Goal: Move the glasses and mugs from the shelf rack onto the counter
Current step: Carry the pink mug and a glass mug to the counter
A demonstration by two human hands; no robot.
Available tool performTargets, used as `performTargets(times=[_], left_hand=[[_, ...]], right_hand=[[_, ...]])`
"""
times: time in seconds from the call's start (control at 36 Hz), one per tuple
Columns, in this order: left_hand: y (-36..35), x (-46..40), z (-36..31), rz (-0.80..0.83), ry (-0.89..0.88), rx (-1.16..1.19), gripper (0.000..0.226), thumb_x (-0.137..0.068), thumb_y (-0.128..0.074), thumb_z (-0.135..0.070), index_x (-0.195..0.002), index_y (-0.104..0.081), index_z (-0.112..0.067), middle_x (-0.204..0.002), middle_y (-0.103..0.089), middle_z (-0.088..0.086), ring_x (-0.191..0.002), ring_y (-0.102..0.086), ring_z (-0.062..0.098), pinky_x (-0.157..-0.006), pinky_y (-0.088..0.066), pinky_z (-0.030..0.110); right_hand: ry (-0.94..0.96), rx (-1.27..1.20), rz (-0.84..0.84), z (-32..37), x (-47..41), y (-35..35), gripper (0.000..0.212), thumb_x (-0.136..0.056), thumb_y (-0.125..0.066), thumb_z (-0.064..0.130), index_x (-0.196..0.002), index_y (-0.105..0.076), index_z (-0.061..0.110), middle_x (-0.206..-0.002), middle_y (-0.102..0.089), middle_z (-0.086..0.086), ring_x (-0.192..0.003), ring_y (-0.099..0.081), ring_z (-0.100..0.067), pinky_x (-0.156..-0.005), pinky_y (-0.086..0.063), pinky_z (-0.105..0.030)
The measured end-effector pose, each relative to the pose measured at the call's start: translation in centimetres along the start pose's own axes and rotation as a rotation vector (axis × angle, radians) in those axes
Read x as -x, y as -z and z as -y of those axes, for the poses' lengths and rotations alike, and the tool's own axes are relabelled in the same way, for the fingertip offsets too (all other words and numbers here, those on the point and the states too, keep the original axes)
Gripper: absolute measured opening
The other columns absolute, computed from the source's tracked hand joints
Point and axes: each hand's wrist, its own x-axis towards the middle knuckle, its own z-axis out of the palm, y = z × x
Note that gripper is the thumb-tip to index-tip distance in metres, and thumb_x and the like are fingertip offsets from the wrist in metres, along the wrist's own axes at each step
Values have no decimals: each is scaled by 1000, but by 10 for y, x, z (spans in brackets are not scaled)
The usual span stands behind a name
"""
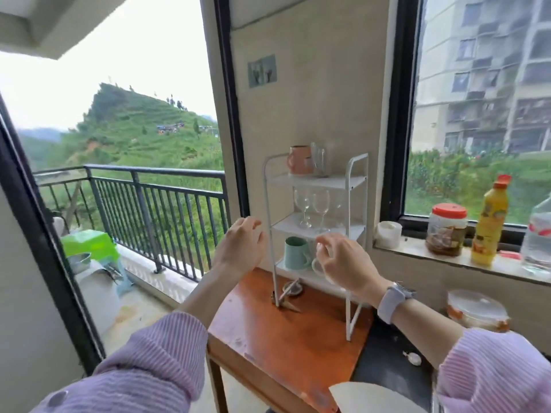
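Observation:
A white three-tier shelf rack (356, 186) stands on a wooden table (283, 347). Its top shelf holds a pink mug (299, 163) and clear glasses (319, 159). Wine glasses (320, 204) stand on the middle shelf. On the bottom shelf are a green mug (295, 253) and a pale mug (315, 267), the latter mostly hidden behind my right hand (346, 265). That hand hangs in front of the bottom shelf with bent fingers; I cannot tell whether it touches the pale mug. My left hand (241, 248) is raised left of the rack, fingers loosely curled, holding nothing.
A dark counter (387, 362) adjoins the table on the right, with a lidded plastic container (477, 311) on it. The window sill carries a paper roll (387, 234), a jar (447, 231), a yellow bottle (490, 222) and a water jug (539, 236). Small clutter (290, 292) lies at the rack's foot.

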Motion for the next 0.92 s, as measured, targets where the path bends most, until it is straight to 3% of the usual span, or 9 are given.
performTargets(times=[0.06,0.17,0.39,0.5,0.61,0.67,0.75,0.86,0.92], left_hand=[[-9,-32,7,-24,-26,13,27,-92,-48,-24,-112,-57,-9,-111,-62,11,-89,-58,23,-71,-43,30],[-34,-101,21,-33,-61,91,33,-90,-50,-26,-118,-55,-10,-118,-61,11,-101,-60,27,-84,-49,36],[-94,-241,47,-5,-92,331,26,-89,-51,-22,-110,-59,-9,-109,-65,9,-102,-59,25,-83,-41,28],[-119,-300,52,41,-81,435,27,-90,-53,-26,-110,-58,-8,-109,-62,8,-103,-57,24,-82,-40,26],[-146,-340,53,92,1,542,23,-90,-52,-37,-82,-57,-16,-91,-55,3,-83,-54,21,-76,-42,32],[-159,-354,53,167,61,643,31,-89,-52,-41,-90,-61,-11,-85,-58,3,-74,-55,21,-72,-45,31],[-174,-369,54,252,115,771,39,-89,-52,-44,-105,-60,-9,-92,-64,6,-83,-60,24,-82,-54,40],[-183,-382,52,274,163,961,27,-91,-55,-30,-83,-64,-6,-73,-60,7,-66,-55,18,-78,-52,39],[-185,-386,50,295,184,1015,24,-91,-54,-26,-84,-63,-4,-69,-56,5,-61,-52,14,-75,-52,37]], right_hand=[[-23,-18,-26,-5,-29,-4,27,-93,-43,20,-112,-58,8,-113,-65,-10,-101,-59,-22,-87,-46,-30],[-43,-44,-95,-16,-87,-13,26,-93,-43,18,-114,-56,9,-111,-64,-9,-89,-55,-15,-78,-39,-22],[-192,-89,-227,-41,-210,-28,37,-92,-42,17,-127,-45,5,-125,-53,-13,-113,-50,-23,-98,-39,-33],[-347,-134,-313,-58,-265,-31,37,-89,-43,16,-124,-44,2,-121,-51,-11,-114,-45,-24,-89,-31,-28],[-451,-149,-378,-69,-300,-35,37,-89,-43,17,-116,-49,-7,-99,-55,-15,-101,-52,-33,-78,-39,-36],[-506,-215,-385,-72,-312,-36,33,-89,-45,17,-107,-54,-9,-92,-59,-22,-95,-57,-37,-79,-45,-42],[-544,-298,-312,-79,-324,-38,24,-87,-46,18,-82,-59,-2,-69,-49,-8,-67,-47,-21,-64,-38,-33],[-558,-552,-323,-86,-337,-38,21,-88,-51,16,-70,-60,10,-67,-56,-1,-62,-50,-12,-64,-43,-32],[-583,-682,-316,-88,-343,-38,22,-89,-52,17,-68,-58,13,-61,-58,0,-56,-53,-9,-62,-45,-30]])
